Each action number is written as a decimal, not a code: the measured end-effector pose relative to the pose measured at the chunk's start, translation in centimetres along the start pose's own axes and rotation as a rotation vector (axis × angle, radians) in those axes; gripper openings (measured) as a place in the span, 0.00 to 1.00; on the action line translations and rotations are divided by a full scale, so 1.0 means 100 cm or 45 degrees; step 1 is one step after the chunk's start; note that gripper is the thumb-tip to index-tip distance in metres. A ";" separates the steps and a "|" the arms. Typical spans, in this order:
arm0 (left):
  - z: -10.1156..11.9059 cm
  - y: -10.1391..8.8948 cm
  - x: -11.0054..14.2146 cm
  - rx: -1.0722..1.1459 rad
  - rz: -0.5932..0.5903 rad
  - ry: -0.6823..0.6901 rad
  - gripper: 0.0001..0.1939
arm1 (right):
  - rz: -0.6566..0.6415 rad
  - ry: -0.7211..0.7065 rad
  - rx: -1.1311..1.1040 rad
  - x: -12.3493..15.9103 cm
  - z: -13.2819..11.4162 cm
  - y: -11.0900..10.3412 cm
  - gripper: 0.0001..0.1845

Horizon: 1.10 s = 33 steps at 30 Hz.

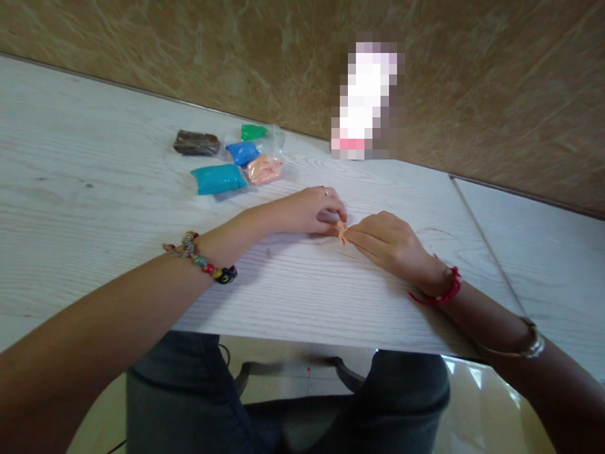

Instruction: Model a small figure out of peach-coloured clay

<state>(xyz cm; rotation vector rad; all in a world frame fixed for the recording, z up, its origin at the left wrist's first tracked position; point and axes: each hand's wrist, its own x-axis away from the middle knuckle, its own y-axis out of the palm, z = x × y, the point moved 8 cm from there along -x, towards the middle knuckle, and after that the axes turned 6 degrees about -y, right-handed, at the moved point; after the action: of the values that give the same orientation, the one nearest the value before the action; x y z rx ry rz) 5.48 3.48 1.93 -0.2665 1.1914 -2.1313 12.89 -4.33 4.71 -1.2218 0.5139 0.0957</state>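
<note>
Both hands, left [326, 211] and right [394, 243], pinching a small peach piece [342, 233] between them above the white table [293, 284]; bagged colored packets [220, 179] beyond left forearm.

White tabletop [293, 296] — brown, green, blue, teal and peach packets [220, 179] on it.

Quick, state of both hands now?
Left hand: thumb and finger pinching small orange piece.
Right hand: closed, fingertips gripping the same piece.
</note>
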 end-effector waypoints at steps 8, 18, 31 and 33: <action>0.001 0.000 0.000 0.007 0.017 0.045 0.09 | 0.060 0.137 -0.048 0.003 0.007 -0.001 0.06; 0.001 0.001 -0.002 -0.002 0.011 0.019 0.08 | 0.058 0.087 -0.078 0.001 0.003 -0.001 0.07; 0.000 0.001 -0.002 -0.001 0.036 0.051 0.06 | 0.050 0.193 -0.101 0.006 0.011 0.002 0.08; 0.000 0.000 -0.002 0.009 0.050 0.026 0.05 | 0.100 0.358 -0.205 0.009 0.021 0.003 0.08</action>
<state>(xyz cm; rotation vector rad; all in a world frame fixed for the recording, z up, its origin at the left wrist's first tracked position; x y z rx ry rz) 5.59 3.59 2.00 -0.2169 1.1915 -2.1085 14.31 -2.46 4.59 -1.3810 0.8121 0.0319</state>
